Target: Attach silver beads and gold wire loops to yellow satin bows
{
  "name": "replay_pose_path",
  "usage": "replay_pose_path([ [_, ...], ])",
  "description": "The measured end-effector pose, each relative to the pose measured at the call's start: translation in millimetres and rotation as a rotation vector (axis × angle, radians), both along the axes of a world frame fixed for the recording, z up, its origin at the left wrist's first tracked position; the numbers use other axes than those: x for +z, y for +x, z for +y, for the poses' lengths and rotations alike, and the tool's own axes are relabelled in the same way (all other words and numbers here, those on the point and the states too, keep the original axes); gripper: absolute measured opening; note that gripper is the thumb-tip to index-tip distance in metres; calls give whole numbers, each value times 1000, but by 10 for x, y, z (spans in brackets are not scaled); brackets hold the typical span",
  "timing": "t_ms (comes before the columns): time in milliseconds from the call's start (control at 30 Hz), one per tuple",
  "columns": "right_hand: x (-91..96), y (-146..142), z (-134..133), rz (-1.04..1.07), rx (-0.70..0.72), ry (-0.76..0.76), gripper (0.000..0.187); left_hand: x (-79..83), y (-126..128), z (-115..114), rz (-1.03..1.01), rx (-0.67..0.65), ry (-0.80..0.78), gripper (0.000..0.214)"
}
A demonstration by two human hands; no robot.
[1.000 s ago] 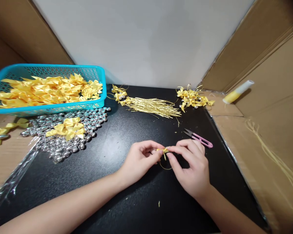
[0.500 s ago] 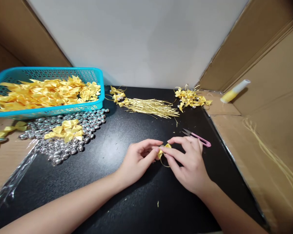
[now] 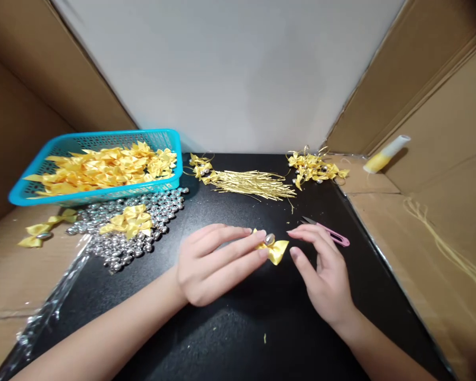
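My left hand (image 3: 218, 259) pinches a yellow ribbon bow (image 3: 278, 251) over the middle of the black tabletop. A silver bead (image 3: 269, 239) sits on the bow, close to my fingertips. Part of the bow is hidden behind those fingers. Just to the right, my right hand (image 3: 321, 270) has its thumb and fingers apart with nothing between them, not touching the bow. Pink thread snips (image 3: 335, 235) lie beyond that hand, partly covered by it.
A blue basket (image 3: 178, 159) of yellow bows stands back left. Before it spread silver beads (image 3: 119, 254) with several bows on top. Gold cords (image 3: 254, 184) lie at the back, between finished-looking bead bows (image 3: 313, 168) and a smaller group (image 3: 201, 168). Cardboard walls flank the table.
My right hand has let go of the bow and drawn back to the right. My left hand has turned over, and the bow now shows its silver bead. The view has shifted slightly.
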State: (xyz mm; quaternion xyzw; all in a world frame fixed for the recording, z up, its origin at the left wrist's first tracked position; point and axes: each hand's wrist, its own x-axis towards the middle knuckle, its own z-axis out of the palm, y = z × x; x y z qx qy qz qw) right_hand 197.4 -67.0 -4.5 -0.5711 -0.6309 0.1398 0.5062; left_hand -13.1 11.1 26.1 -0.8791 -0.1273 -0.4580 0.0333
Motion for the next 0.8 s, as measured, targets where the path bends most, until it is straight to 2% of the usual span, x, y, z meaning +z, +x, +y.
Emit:
replay_pose_path([
  [100, -58, 3, 41, 67, -29, -18, 14, 240, -132, 182, 105, 50, 306, 19],
  [133, -75, 4, 53, 57, -37, -10, 13, 305, -156, 260, 124, 99, 356, 20],
  [233, -111, 0, 74, 12, -38, 9, 12, 424, -172, 515, 190, 117, 502, 18],
  [333, -107, -13, 65, 1, -23, 1, 12, 435, -162, 743, 174, 152, 560, 22],
  [433, -24, -9, 58, -12, 20, -12, 11, 376, -142, 869, 178, 171, 518, 25],
  [500, 84, 13, 88, -56, 73, -21, 11, 335, -95, 860, 52, 270, 358, 25],
  [567, 229, 44, 164, -118, 116, -6, 11, 326, -10, 771, -69, 340, 27, 26],
  [633, 404, 64, 278, -163, 123, 72, 11, 367, 99, 626, -129, 352, -345, 28],
  [700, 596, 58, 400, -173, 103, 210, 10, 454, 204, 470, -172, 292, -620, 30],
  [800, 856, 5, 534, -198, 84, 369, 10, 611, 300, 298, -264, 214, -807, 34],
])
